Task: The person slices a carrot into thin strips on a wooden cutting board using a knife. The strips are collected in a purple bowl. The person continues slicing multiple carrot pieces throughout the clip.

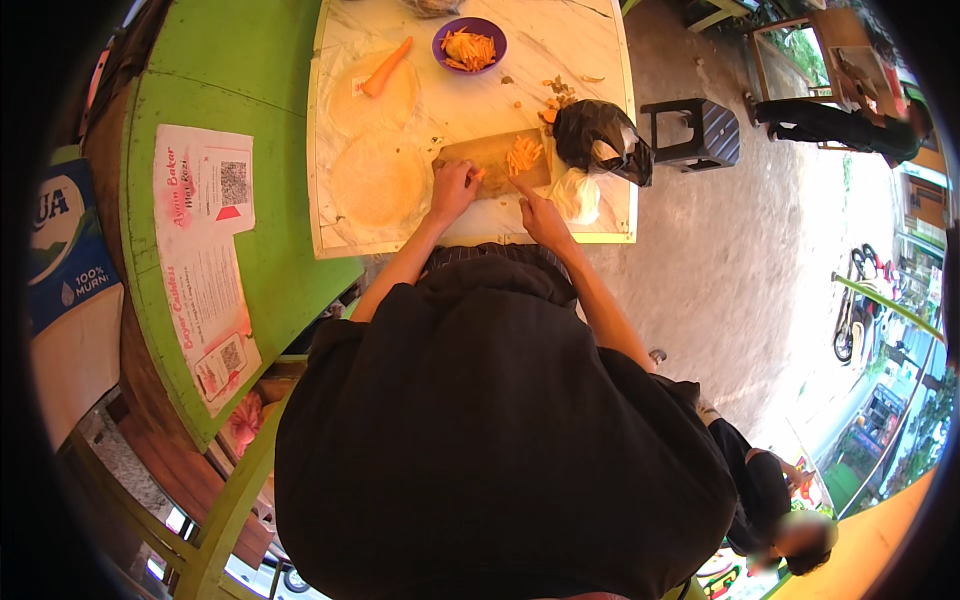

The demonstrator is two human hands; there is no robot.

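On a wooden cutting board (513,141) my left hand (455,185) pinches a small piece of carrot (479,175). My right hand (540,215) is closed at the board's front, index finger pointing forward; what it grips is hard to make out. A pile of carrot sticks (524,155) lies just beyond it. A purple bowl (441,43) holds more sticks at the back. A whole carrot (387,68) rests on a pale round item (355,108), with another round item (375,195) nearer me. Black (600,135) and white (576,197) plastic bags sit right of the board.
The marble-look table (340,240) adjoins a green surface (200,100) with printed paper (200,190). A dark plastic stool (700,135) stands to the right. One person in dark clothes (840,125) is at upper right, another (760,490) at lower right. Motorbikes (855,300) stand outside.
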